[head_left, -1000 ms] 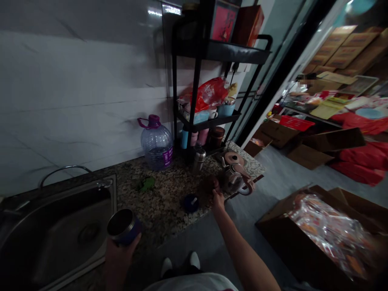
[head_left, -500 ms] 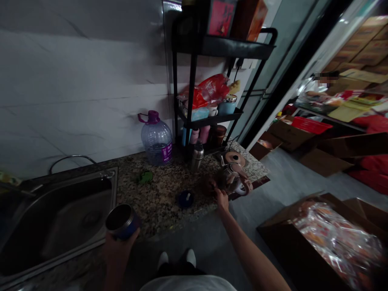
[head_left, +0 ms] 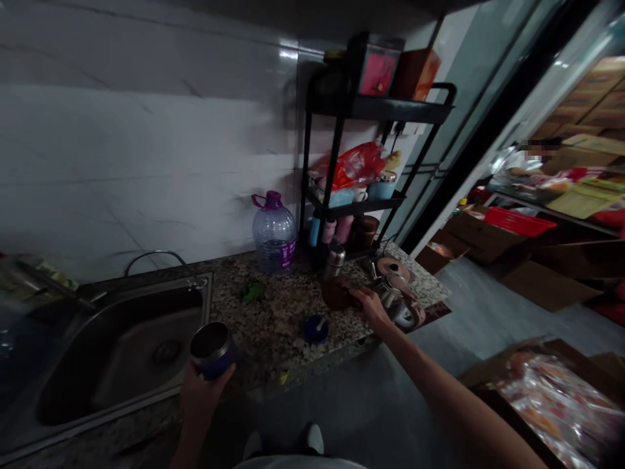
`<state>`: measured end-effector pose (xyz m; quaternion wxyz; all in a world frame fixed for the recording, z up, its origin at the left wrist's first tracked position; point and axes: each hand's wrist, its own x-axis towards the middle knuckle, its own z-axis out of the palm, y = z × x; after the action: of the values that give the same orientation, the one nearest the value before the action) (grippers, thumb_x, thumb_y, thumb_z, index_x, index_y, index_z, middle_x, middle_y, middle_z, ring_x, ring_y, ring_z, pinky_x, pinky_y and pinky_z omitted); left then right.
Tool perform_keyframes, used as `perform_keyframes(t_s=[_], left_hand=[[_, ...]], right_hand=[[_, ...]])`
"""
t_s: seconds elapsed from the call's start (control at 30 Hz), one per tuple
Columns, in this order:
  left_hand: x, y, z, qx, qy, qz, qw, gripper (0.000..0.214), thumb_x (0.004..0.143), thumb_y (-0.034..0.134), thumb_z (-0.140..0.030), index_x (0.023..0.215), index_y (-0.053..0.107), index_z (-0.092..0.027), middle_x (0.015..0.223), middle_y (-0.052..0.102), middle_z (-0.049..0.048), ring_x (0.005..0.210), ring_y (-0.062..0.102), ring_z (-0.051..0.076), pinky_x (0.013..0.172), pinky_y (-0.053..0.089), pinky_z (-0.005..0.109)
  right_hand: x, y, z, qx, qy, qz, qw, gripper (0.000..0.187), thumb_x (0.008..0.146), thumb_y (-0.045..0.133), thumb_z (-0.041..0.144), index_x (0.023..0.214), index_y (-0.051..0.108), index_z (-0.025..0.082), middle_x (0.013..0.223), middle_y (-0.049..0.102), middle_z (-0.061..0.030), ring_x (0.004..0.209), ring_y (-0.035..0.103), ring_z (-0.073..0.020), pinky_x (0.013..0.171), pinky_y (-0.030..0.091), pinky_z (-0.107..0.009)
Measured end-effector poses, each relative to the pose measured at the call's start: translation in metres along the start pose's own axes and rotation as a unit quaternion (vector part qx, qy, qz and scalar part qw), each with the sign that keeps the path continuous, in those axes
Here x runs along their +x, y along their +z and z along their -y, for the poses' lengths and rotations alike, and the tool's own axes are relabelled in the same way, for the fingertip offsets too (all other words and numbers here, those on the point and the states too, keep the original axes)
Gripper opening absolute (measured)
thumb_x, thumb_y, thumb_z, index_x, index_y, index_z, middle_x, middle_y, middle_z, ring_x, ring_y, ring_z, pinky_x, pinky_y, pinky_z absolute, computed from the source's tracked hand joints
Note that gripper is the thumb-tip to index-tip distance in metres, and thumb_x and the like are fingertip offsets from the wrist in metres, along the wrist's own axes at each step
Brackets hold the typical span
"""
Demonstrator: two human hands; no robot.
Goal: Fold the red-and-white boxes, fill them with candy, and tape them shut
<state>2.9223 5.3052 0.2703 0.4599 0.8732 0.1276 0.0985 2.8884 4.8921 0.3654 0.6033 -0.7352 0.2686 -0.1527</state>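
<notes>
My left hand (head_left: 202, 394) is wrapped round a dark blue metal cup (head_left: 213, 349), open end up, held at the counter's front edge next to the sink (head_left: 112, 352). My right hand (head_left: 372, 305) reaches across the speckled granite counter (head_left: 273, 326) and grips a dark brown round object (head_left: 336, 293), lifted a little above the counter. Just right of that hand stands a steel kettle (head_left: 398, 299) with a pink handle. A small blue lid (head_left: 316, 329) lies on the counter between my two hands.
A black tiered rack (head_left: 361, 176) holds boxes, a red bag, mugs and flasks. A large water jug (head_left: 274, 234) with a purple cap stands by the wall, a steel flask (head_left: 334, 260) beside it. Open cardboard boxes (head_left: 551, 391) sit on the floor at right.
My right hand has closed on the brown object and raised it from beside the kettle. The view has shifted so everything sits further right. The blue cup stays in my left hand.
</notes>
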Motion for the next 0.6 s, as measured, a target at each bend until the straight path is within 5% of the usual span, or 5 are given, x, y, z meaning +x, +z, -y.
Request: perform_keyframes(t_s=[0.23,0.6], left_hand=[[0.056,-0.039,0.013,-0.005,0.081,0.017,0.997,0.07,0.056,0.073,-0.048,0.113,0.047,-0.018,0.093,0.064,0.0079,0.087,0.064,0.03,0.074,0.05,0.038],[0.111,-0.085,0.031,0.039,0.136,-0.021,0.99,0.059,0.061,0.072,-0.036,0.114,0.052,-0.017,0.096,0.068,0.0075,0.086,0.066,0.025,0.07,0.047,0.03]], right_hand=[[-0.021,0.078,0.073,0.004,-0.041,0.121,0.992,0.031,0.063,0.065,0.047,0.066,0.05,0.021,0.057,0.042,0.0044,0.059,0.046,-0.0146,0.053,0.045,-0.027],[-0.061,0.244,0.116,-0.031,-0.076,0.246,0.966,0.031,0.061,0.065,0.045,0.06,0.048,0.02,0.055,0.045,0.0044,0.058,0.047,-0.0138,0.054,0.043,-0.026]])
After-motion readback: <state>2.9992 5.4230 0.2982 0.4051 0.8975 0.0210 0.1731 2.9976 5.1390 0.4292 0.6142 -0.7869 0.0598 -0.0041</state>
